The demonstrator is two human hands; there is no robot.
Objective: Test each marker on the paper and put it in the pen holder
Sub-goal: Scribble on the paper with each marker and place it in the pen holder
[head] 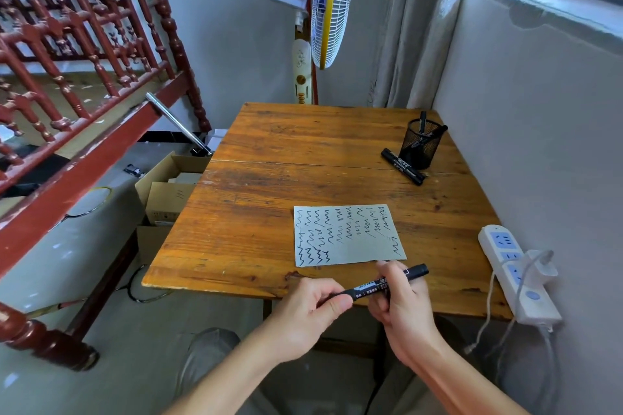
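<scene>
Both hands hold one black marker (374, 287) level over the table's near edge. My left hand (308, 312) pinches its left end, and my right hand (401, 303) wraps the middle, with the right end sticking out past the fingers. Just beyond lies a grey sheet of paper (347, 235) covered with black squiggles. A black mesh pen holder (420, 148) stands at the far right of the wooden table (269, 185) with two markers in it. Another black marker (402, 166) lies flat on the table, touching the holder's left side.
A white power strip (515, 271) with a plug and cables lies along the table's right edge by the wall. A standing fan (328, 3) is behind the table. Cardboard boxes (168, 192) and a red wooden bed frame (84, 145) are to the left.
</scene>
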